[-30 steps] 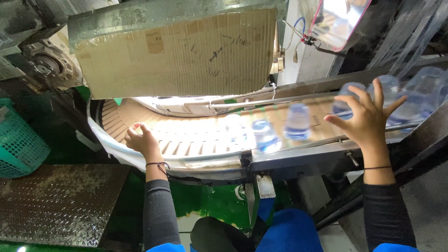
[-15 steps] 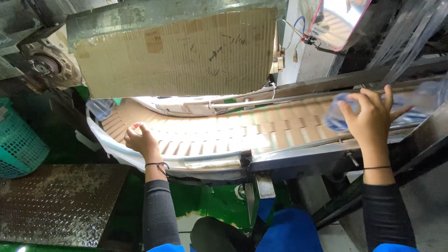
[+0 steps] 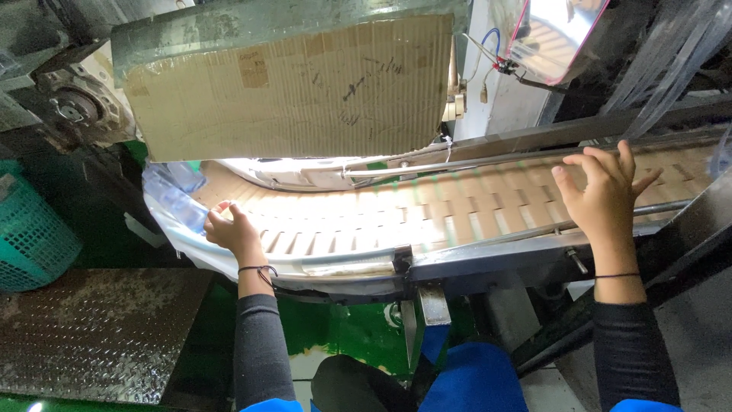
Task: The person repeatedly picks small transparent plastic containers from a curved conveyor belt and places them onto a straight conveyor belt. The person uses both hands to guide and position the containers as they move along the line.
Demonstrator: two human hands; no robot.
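Observation:
My right hand hovers open over the tan slatted conveyor belt, fingers spread and holding nothing. My left hand rests on the belt's curved left end, fingers loosely apart, right beside a blurred cluster of clear plastic bottles. Whether it touches them I cannot tell. A sliver of clear plastic shows at the belt's far right edge. The stretch of belt between my hands carries no bottles.
A cardboard sheet hangs over the belt's far side. Metal guide rails run along the belt. A teal plastic basket stands at left beside a steel tread plate. A support post stands under the belt.
The bottles under my right hand have gone off to the right, and that hand now hangs open over bare belt. Blurred bottles have appeared by my left hand, which shifted slightly left.

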